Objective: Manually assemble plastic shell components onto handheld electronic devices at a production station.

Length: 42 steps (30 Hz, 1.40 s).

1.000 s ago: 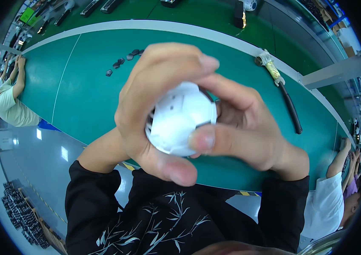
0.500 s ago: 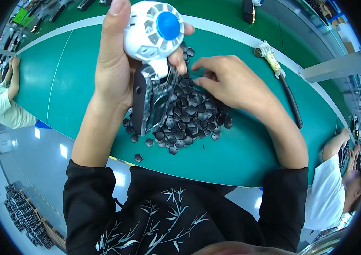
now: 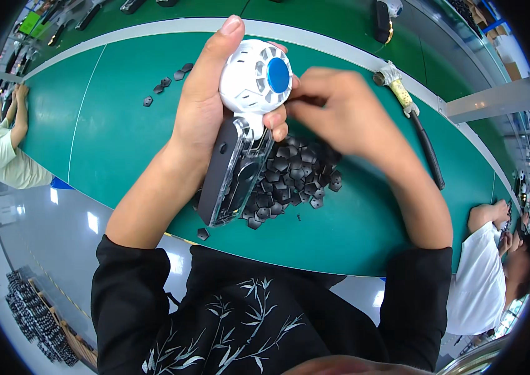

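Note:
My left hand (image 3: 199,109) is closed round a device with a white ball-shaped head (image 3: 246,84). The head bears slots and a round blue cap (image 3: 278,75); below it hangs a black, clear-sided rectangular body (image 3: 230,178), tilted. Thumb and fingers wrap the ball from both sides. My right hand (image 3: 343,112), slightly blurred, is bent in a pinch at the ball's right side. Its fingertips meet beside the ball, and what they hold, if anything, is hidden. Under both hands lies a heap of small black pentagon pieces (image 3: 296,172), partly covered by the device.
Several loose black pentagons (image 3: 162,85) lie on the green table (image 3: 127,137) beyond my left forearm. A hammer-like tool (image 3: 424,140) with a taped section rests at the right. Beyond the table's pale rim runs a green belt (image 3: 327,25) carrying devices. Other people work at left and right.
My left hand has brought the device right and lower, turning the blue cap further right. My right hand has risen from the heap to the ball's side, its fingers drawn together.

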Motion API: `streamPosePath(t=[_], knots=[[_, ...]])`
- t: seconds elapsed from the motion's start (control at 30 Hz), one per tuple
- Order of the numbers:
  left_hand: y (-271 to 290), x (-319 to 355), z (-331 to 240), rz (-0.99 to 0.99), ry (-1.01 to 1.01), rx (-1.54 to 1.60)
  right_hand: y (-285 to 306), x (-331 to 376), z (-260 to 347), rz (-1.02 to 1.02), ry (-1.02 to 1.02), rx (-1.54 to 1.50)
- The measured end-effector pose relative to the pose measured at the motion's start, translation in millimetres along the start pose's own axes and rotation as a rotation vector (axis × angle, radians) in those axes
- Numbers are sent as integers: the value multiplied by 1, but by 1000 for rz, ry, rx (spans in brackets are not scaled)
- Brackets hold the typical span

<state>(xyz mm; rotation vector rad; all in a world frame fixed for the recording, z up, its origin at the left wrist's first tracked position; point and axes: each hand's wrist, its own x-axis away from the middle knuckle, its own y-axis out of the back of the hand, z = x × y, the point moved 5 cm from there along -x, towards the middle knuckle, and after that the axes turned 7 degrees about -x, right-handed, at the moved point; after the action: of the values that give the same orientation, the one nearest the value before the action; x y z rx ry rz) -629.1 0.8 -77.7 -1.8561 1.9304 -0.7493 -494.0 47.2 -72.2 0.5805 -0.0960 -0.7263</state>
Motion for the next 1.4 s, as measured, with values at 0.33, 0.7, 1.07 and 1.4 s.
streamPosePath(t=[0.33,0.7,1.07,1.4], knots=[[-2,9,5,-159,-2,-249,38,4,19,-206,-114,-509],[-19,20,7,-230,-86,-533,15,17,29,-172,-106,-709],[-20,28,-2,-221,-166,-576,8,12,29,-28,-187,-642],[-23,25,1,-13,-385,-779,14,20,45,120,-103,-464]])
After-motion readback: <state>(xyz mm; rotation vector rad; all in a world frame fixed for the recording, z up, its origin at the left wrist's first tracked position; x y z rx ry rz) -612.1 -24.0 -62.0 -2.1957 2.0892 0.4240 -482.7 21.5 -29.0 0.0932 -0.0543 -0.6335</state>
